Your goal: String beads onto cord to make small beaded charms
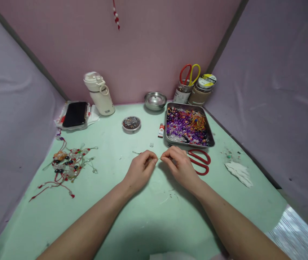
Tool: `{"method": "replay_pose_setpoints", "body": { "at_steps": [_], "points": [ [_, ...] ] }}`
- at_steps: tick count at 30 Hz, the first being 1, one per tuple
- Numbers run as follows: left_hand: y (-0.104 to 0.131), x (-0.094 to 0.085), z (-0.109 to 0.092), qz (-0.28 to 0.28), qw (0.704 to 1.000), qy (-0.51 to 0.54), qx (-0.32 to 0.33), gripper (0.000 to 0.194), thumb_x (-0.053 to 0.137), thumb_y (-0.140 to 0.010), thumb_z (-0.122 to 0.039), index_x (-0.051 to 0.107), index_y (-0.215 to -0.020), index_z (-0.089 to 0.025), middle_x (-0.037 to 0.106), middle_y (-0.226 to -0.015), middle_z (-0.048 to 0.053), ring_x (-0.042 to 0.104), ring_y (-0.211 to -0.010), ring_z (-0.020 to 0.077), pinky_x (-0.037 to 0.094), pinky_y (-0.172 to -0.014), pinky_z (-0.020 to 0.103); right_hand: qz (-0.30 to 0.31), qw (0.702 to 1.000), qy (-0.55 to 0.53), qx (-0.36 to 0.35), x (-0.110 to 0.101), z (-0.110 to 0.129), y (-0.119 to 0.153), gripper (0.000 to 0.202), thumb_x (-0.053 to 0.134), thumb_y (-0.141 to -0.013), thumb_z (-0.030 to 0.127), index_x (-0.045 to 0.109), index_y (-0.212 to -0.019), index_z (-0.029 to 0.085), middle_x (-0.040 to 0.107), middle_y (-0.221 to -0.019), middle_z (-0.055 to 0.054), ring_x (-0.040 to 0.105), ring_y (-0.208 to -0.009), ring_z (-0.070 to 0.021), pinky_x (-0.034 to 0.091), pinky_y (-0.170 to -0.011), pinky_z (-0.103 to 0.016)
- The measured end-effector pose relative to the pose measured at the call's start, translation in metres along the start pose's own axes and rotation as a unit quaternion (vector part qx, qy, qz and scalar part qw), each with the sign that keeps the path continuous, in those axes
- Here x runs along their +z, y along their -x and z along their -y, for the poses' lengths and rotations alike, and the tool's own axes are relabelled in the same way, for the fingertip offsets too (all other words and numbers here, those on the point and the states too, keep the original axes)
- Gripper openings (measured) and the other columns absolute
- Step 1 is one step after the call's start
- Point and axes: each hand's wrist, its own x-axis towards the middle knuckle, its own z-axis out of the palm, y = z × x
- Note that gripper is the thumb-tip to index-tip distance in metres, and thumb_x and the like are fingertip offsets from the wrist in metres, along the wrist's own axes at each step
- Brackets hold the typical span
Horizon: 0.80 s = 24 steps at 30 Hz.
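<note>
My left hand (142,167) and my right hand (179,164) are close together above the middle of the table. Both are closed in a pinch on a thin cord (158,159), of which only a short stretch shows between the fingertips. A thin end sticks out beyond my left hand; whether it belongs to the same cord I cannot tell. Red-handled scissors (203,162) lie just right of my right hand, which partly hides their blades. A small clear piece (151,144) lies on the table beyond my fingers.
A metal tray (190,145) of beads and tangled cord stands at the back right, beside a lighter (161,130). Behind are a steel bowl (155,101), jars and a white bottle (100,95). Beaded strings (67,162) lie left; a crumpled white cloth (238,174) lies right.
</note>
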Motion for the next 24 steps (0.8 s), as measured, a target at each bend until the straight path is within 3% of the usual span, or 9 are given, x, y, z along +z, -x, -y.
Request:
{"method": "replay_pose_setpoints", "body": {
  "at_steps": [8, 14, 17, 24],
  "points": [
    [-0.0009, -0.0013, 0.0012, -0.018, 0.999, 0.031, -0.036, 0.012, 0.051, -0.086, -0.027, 0.059, -0.085, -0.018, 0.06, -0.073, -0.002, 0.049, -0.063, 0.012, 0.039, -0.058, 0.024, -0.002, 0.998, -0.05, 0.023, 0.0029, -0.005, -0.0003, 0.016, 0.048, -0.094, 0.022, 0.062, -0.101, 0.023, 0.063, -0.098, -0.005, 0.057, -0.098, -0.0211, 0.04, -0.084, -0.036],
    [-0.0018, -0.0007, 0.0009, -0.025, 0.999, 0.025, -0.033, 0.011, 0.052, -0.085, -0.025, 0.06, -0.083, -0.018, 0.062, -0.073, -0.001, 0.05, -0.062, 0.0118, 0.04, -0.059, 0.024, -0.003, 0.999, -0.045, 0.013, 0.0051, -0.001, 0.0, 0.013, 0.061, -0.087, 0.024, 0.062, -0.1, 0.023, 0.062, -0.099, -0.004, 0.056, -0.098, -0.0213, 0.039, -0.085, -0.036],
    [-0.0019, -0.0007, -0.0009, -0.023, 0.999, 0.011, -0.021, 0.011, 0.052, -0.085, -0.025, 0.06, -0.082, -0.018, 0.061, -0.072, -0.002, 0.049, -0.06, 0.0115, 0.039, -0.058, 0.024, 0.004, 0.999, -0.037, 0.006, 0.0054, 0.0006, 0.0005, 0.005, 0.057, -0.09, 0.023, 0.062, -0.092, 0.023, 0.063, -0.092, -0.002, 0.056, -0.092, -0.0197, 0.036, -0.084, -0.036],
    [-0.0017, -0.0005, 0.0009, -0.022, 1.0, -0.012, 0.003, 0.012, 0.052, -0.087, -0.026, 0.062, -0.086, -0.018, 0.062, -0.075, 0.0, 0.051, -0.063, 0.0125, 0.039, -0.06, 0.025, -0.007, 1.0, -0.024, 0.0, 0.0054, 0.0038, 0.0003, 0.011, 0.053, -0.091, 0.021, 0.06, -0.082, 0.022, 0.062, -0.082, -0.001, 0.056, -0.086, -0.0183, 0.034, -0.081, -0.035]
  ]
}}
